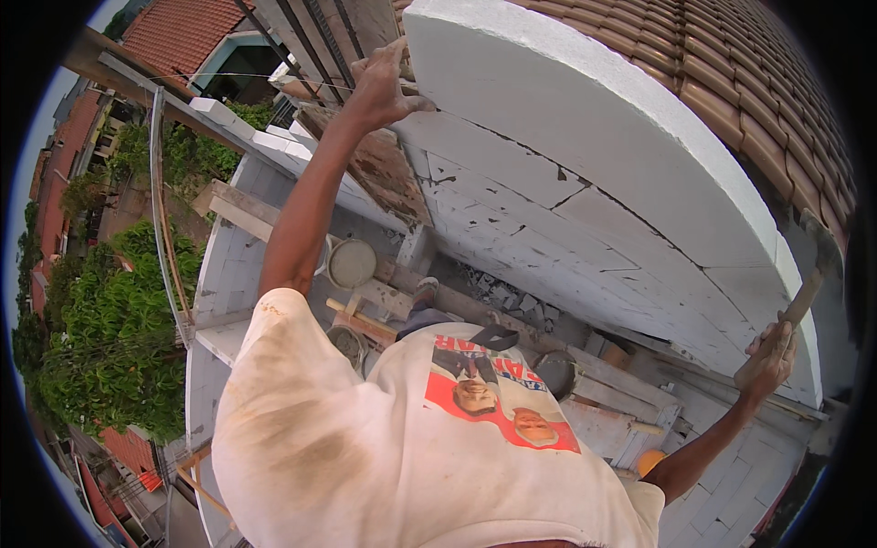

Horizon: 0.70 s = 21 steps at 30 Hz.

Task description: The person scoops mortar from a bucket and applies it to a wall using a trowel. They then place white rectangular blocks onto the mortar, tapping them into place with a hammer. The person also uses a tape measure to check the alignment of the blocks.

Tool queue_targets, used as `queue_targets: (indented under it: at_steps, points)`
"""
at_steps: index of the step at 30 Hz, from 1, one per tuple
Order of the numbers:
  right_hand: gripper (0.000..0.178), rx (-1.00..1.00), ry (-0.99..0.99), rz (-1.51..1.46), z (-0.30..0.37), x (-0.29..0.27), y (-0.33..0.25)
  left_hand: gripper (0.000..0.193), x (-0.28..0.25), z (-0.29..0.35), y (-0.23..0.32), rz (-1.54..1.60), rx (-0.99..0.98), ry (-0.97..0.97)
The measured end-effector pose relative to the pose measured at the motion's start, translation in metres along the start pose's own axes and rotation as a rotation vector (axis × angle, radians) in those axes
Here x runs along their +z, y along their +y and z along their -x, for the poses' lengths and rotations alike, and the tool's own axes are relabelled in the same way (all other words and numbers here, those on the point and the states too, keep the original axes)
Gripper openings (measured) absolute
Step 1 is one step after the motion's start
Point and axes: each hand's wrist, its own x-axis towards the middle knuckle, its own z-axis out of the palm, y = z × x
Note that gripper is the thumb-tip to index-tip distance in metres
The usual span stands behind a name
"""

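Observation:
A wall of white blocks curves across the upper right, topped by a large white block (585, 110). At its left end, my left hand (376, 89) is raised with thumb and fingers apart, braced against the block's end and lower edge. Far to the right, my right hand (769, 361) is closed round the handle of a trowel (806, 294). Its grey blade points up beside the wall's right end. Dark joints and small chips mark the block face below. My fingertips on the left are partly hard to make out.
Steel bars (322, 41) rise beside my left hand. Below are wooden planks (630, 379), a mortar bucket (352, 265), two more buckets and rubble (502, 294). Brown roof tiles (703, 64) lie beyond the wall. A low block wall (219, 274) edges a drop toward trees at left.

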Motion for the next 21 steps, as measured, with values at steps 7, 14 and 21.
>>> queue_targets:
  at_steps: [7,14,21]
  points:
    - [0.057,0.006,-0.332,-0.286,0.077,0.12,-0.079,0.082,0.009,-0.031,-0.026,0.126,0.158,-0.332]
    - [0.069,-0.251,-0.316,0.174,0.084,0.204,-0.129,0.066,0.014,-0.047,-0.05,0.2,0.285,-0.423]
    - [0.057,-0.384,-0.292,0.302,0.05,0.236,-0.145,0.078,0.023,-0.049,-0.053,0.322,0.303,-0.431]
